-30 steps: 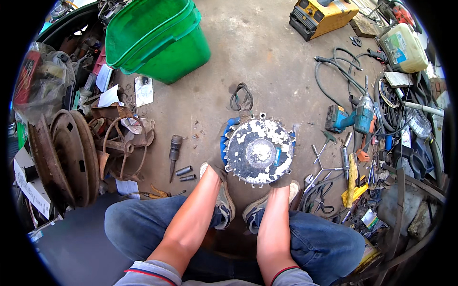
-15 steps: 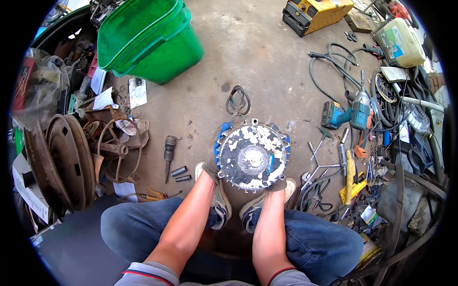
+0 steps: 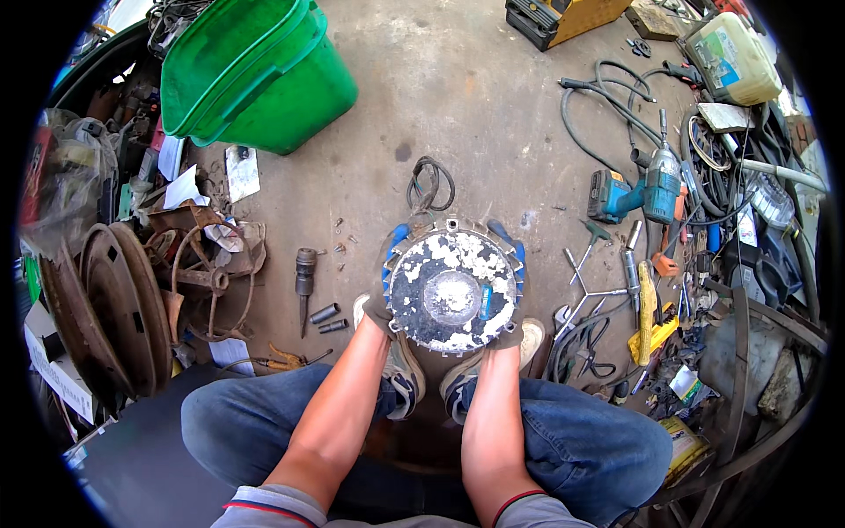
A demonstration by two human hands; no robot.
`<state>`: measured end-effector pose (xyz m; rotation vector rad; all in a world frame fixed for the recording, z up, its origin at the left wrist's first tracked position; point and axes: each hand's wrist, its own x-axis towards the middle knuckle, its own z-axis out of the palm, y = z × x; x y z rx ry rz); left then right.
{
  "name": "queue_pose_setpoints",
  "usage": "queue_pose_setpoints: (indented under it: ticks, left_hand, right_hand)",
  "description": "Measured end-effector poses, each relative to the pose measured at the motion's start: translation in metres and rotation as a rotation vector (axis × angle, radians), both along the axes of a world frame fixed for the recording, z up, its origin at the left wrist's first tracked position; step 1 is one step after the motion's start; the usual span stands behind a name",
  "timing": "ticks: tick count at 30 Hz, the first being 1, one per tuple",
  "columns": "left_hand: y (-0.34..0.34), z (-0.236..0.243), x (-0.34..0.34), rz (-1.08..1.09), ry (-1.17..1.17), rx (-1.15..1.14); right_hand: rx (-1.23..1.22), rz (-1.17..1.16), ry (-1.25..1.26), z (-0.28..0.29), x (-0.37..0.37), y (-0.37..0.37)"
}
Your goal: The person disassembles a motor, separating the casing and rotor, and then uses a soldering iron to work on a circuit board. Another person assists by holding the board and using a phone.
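My left hand [image 3: 378,304], in a dark glove, grips the left side of a round metal housing [image 3: 418,277] with flaking white paint, a raised centre and finned edge. My right hand [image 3: 507,331], also gloved, holds the opposite side, both hands partly hidden by it. The housing is between my shoes, with a looped cable [image 3: 430,183] beyond it. To the left lie a long dark tool [image 3: 304,273], two sockets [image 3: 325,312] and several small screws. To the right are a blue cordless impact wrench [image 3: 659,191], hex keys and spanners [image 3: 581,303].
A stacked green bucket [image 3: 260,84] stands upper left on the concrete floor [image 3: 449,97]. Rusty wheel rims [image 3: 123,312] and scrap crowd the left. A yellow machine [image 3: 563,19], white jerrycan [image 3: 731,57], hoses [image 3: 607,114] and piled clutter line the right.
My hands and the housing have shifted slightly toward me and leftward in view. The surroundings have slid up and left as the camera moved.
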<state>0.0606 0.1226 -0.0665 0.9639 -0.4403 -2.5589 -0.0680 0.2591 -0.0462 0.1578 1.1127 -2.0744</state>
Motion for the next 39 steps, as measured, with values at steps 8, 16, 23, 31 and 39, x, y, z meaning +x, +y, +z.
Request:
queue_pose_setpoints:
  ticks: [8,16,23,31,39]
  left_hand:
    - [0.001,-0.001,-0.001,-0.016,-0.013,-0.014]
    - [0.008,0.001,0.006,-0.011,-0.018,-0.020]
    - [0.005,0.000,0.007,-0.019,-0.030,-0.042]
    - [0.003,-0.002,0.009,-0.033,-0.042,-0.042]
    - [0.003,-0.005,0.012,-0.021,-0.050,-0.051]
  right_hand:
    - [0.121,0.011,0.037,-0.006,-0.004,-0.007]
    - [0.279,0.072,0.439,-0.012,0.004,0.000]
    - [0.071,0.019,0.009,0.012,0.001,-0.008]
    - [0.149,0.048,0.098,0.014,-0.002,-0.010]
    - [0.176,0.045,0.113,0.020,-0.002,-0.011]
